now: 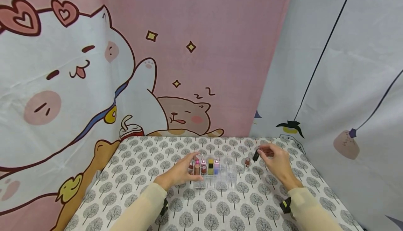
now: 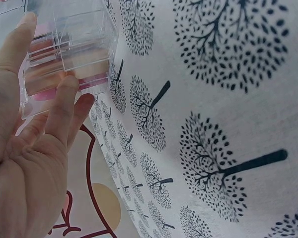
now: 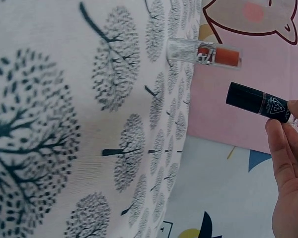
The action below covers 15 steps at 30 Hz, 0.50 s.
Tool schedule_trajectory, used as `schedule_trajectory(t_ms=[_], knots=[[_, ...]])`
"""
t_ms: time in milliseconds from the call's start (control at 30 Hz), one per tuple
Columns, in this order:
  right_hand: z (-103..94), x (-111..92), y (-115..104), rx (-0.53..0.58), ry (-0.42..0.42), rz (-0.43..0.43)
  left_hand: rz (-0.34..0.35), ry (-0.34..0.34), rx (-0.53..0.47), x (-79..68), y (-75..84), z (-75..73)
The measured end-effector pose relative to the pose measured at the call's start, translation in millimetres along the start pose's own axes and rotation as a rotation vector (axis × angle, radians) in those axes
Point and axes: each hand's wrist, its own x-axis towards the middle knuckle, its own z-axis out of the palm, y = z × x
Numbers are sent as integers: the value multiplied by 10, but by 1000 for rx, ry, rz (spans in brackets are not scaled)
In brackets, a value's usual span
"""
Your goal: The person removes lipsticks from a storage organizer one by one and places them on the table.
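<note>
Holding the clear organizer (image 1: pixel 217 175) steady, your left hand (image 1: pixel 181 173) lies against its left side with fingers nearly straight. To its right a brown lipstick (image 1: pixel 247 162) stands on the cloth (image 1: pixel 220 210). Your right hand (image 1: pixel 278 162) pinches a black tube (image 1: pixel 256 156) in the air, near the organizer. It seems you are filling it; next you need a free slot and an upright tube.

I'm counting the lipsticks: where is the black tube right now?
In the head view the black tube is pinched in the right hand, above the table right of the clear organizer, beside a standing brown-capped lipstick.
</note>
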Motion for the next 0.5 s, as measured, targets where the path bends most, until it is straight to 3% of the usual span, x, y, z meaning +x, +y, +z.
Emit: schedule_trajectory(t_ms=[267,500], knots=[[71,-104,94,-35,-33,-30,-22,-3,-16,-4,-1,14],[111,-175,115,-34,-108,28,-13,0,-27,5,-2,16]])
